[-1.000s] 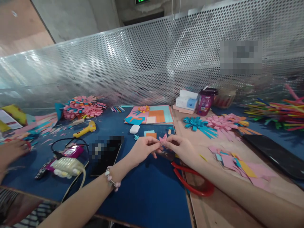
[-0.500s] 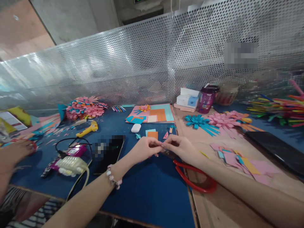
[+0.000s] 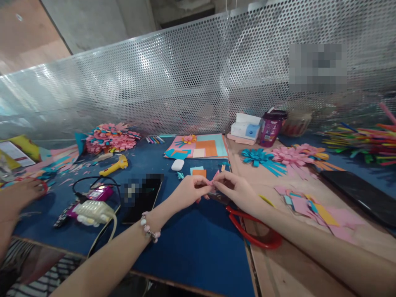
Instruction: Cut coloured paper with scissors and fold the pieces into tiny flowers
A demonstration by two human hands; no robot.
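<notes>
Paper [image 3: 210,182] under a fine two-handed pinch

The small pink piece is raised above the blue table [image 3: 185,255], between the left hand [image 3: 192,189] and the right hand [image 3: 234,187]. On each, the thumb and index finger pinch it, the two pairs of tips nearly meeting, so the fingers cover most of it and I cannot tell how it is folded. A pink tip shows just beyond the right fingers; whether it belongs to the same piece is unclear.

For something this small, light and even pressure should serve best: let one side anchor the piece while the other presses or shapes it. Thin sheet probably remembers every crease (the wrong ones included), so line up the edges before bearing down hard. Parting the fingertips a little between presses would let the eye check the shape.

Mind the surroundings too. Red-handled scissors [image 3: 265,246] lie close to the right hand, partly hidden, so any lowering there calls for care. The orange square [image 3: 199,173] just beyond the left hand could easily be nudged by a knuckle.
</notes>
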